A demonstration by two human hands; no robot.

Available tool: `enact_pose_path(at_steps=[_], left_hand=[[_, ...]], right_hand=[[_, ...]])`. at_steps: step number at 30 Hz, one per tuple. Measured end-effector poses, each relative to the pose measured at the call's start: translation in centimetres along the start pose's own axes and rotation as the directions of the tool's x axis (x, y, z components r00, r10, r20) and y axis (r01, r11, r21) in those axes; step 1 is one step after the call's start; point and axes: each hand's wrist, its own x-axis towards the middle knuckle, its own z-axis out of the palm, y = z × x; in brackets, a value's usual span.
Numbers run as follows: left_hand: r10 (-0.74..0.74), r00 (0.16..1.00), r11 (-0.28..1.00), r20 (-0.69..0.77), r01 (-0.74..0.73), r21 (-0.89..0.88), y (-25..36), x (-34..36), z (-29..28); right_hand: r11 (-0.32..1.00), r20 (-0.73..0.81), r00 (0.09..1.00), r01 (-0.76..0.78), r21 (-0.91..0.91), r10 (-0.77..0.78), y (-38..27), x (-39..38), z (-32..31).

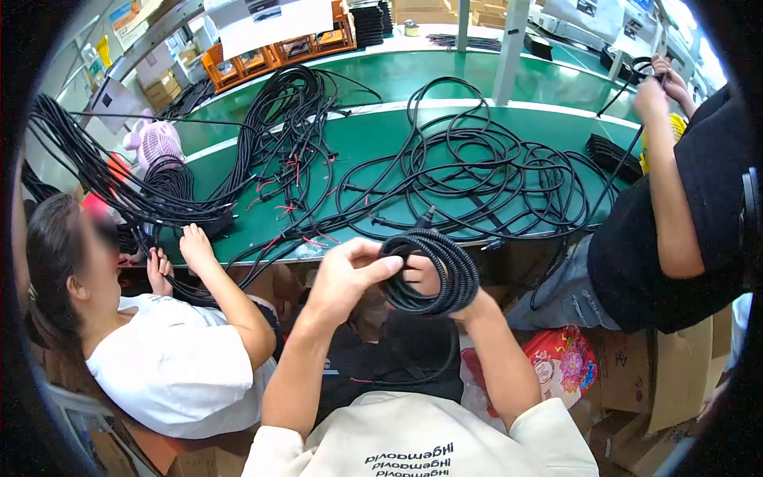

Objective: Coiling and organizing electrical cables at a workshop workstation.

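A coil of black ribbed cable (457, 278) is held up in front of me, just off the near edge of the green table (238, 167). My left hand (350, 274) is closed on its left side, thumb across the loops. My right hand (423, 274) grips the coil from behind and the right; its fingers show through the middle of the loops, while the rest is hidden by them. From the coil's top a connector end (427, 216) sticks up. A loose length of black cable (413, 380) with a red wire tip lies across my lap.
Tangled black cables (477, 159) spread over the table's middle and right; a bundle with red wire ends (290, 103) lies left. A co-worker in white (171, 358) handles cables at left; another in black (715, 191) holds cable at right. Cardboard boxes (683, 374) stand lower right.
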Motion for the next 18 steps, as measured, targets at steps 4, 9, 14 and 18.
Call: enact_pose_path(at_steps=[4,9,14,18], left_hand=[[0.156,0.976,0.973,-0.152,-0.125,0.194,0.1,0.0,0.0],[0.270,0.961,0.927,-0.056,-0.275,-0.255,5.3,1.3,2.5],[0.391,0.920,0.919,0.026,-0.389,-0.068,12.2,3.1,2.4],[0.385,0.873,0.833,0.299,-0.190,-0.519,15.4,3.3,3.1]], right_hand=[[0.970,-0.231,0.965,0.069,-0.235,-0.125,-4.6,-1.8,4.5],[0.937,-0.389,0.870,0.196,-0.289,-0.302,-8.1,1.7,7.5],[0.448,-0.189,0.606,0.311,-0.838,-0.773,-12.9,5.3,11.1],[0.342,-0.058,0.602,0.370,-0.864,-0.797,-13.3,5.4,14.7]])
